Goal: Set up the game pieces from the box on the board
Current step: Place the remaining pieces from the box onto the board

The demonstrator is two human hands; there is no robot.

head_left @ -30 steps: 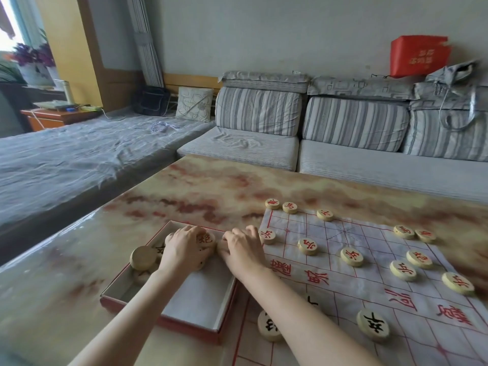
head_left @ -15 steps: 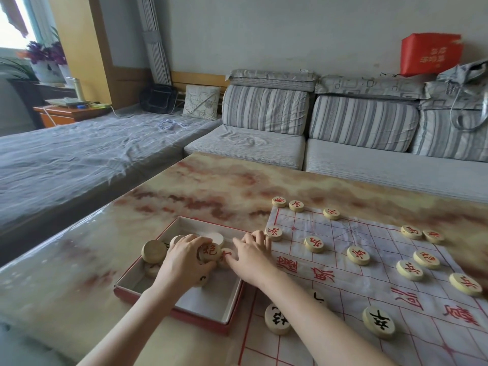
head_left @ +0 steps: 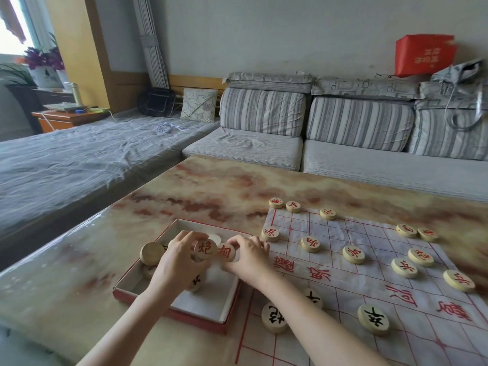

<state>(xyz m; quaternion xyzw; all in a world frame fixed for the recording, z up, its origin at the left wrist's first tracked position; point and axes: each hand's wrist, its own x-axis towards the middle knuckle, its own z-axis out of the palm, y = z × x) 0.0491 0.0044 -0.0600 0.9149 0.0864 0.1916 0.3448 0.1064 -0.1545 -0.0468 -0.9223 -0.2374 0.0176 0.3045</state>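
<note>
A shallow red-edged box (head_left: 174, 311) lies on the table left of the white paper board (head_left: 369, 283) with its red grid. Over the box, my left hand (head_left: 179, 262) holds up a round wooden piece (head_left: 205, 249) with a red character. Right beside it my right hand (head_left: 248, 256) holds a second red-marked piece (head_left: 227, 251). Several more pieces stay in the box, one blank-faced disc (head_left: 151, 253) at its left wall. Several red pieces stand on the board's far half, and black pieces (head_left: 372, 318) on the near half.
The marbled table (head_left: 211, 191) stretches beyond the box and board. A grey striped sofa (head_left: 343, 154) runs behind the table, and a grey-covered bed (head_left: 66, 159) sits to the left. A red bag (head_left: 425, 54) rests on the sofa back.
Both hands have lifted out of the box, each bringing up a red-marked piece, now held side by side with faces showing. The view has shifted slightly closer.
</note>
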